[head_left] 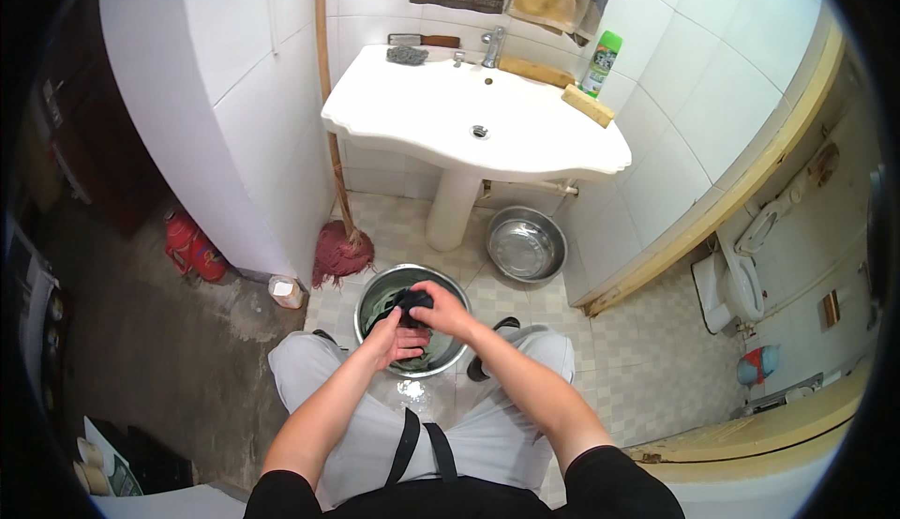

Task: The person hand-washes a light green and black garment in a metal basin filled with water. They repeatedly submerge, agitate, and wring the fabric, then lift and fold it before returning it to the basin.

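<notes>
Both my hands are over a round metal basin (457, 360) on the floor between my legs. A wet-looking black cloth (410, 305) is bunched between them; its exact kind cannot be told. My right hand (441, 309) is closed round the cloth from above and the right. Lower and to the left, my left hand (396, 341) has its thumb against the cloth, with its fingers reaching to the right under it. Greenish water and more dark fabric show in the basin, partly hidden by my hands.
A white pedestal sink (412, 106) stands ahead. Beneath its right side sits a second metal basin (527, 245). To the left are a mop (343, 252), a white tub (285, 291) and a red bottle (194, 249). A yellowish door frame (694, 238) borders the right side.
</notes>
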{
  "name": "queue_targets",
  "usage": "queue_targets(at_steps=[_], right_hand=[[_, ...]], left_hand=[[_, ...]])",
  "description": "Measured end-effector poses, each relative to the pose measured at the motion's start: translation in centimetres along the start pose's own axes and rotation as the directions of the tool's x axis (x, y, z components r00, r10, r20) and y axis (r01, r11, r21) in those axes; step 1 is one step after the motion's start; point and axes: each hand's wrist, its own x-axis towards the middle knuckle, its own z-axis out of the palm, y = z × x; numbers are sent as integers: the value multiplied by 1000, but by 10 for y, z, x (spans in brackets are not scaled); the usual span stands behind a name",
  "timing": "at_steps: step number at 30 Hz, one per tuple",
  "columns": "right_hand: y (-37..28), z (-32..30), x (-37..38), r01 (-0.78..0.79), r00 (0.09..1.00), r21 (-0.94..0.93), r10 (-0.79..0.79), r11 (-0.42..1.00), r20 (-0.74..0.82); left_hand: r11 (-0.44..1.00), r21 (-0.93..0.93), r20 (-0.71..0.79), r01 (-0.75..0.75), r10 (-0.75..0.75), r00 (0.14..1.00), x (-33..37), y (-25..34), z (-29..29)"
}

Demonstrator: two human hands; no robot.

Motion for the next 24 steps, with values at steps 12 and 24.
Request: queue_targets(at_steps=[12,24], right_hand=[[13,16,-16,-68,998,-94,68,993,-12],[37,19,5,-273,961,83,275,958,-20]], left_hand=[[946,-278,-100,170,-205,974,72,-15,-10],[998,-35,-405,61,-70,912,74,-15,5]])
